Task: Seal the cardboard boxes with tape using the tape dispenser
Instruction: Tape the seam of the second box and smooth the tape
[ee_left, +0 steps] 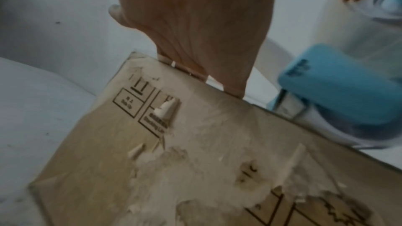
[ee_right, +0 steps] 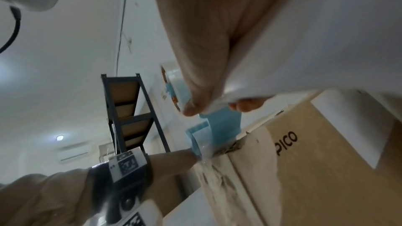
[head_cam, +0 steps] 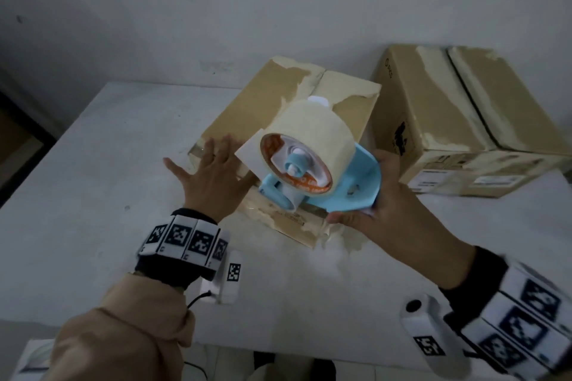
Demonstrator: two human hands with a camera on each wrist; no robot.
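A worn cardboard box lies on the white table, its top flaps meeting at a centre seam. My left hand lies flat with spread fingers on the box's near left top; in the left wrist view the palm presses on the box's upper edge. My right hand grips the handle of a blue tape dispenser carrying a cream tape roll, held over the box's near end. The right wrist view shows my fingers curled round the white handle, and the dispenser's blue front at the box edge.
A second cardboard box with an untaped centre seam stands to the right, close to the first. The wall runs right behind both boxes. A dark metal shelf rack stands in the room beyond.
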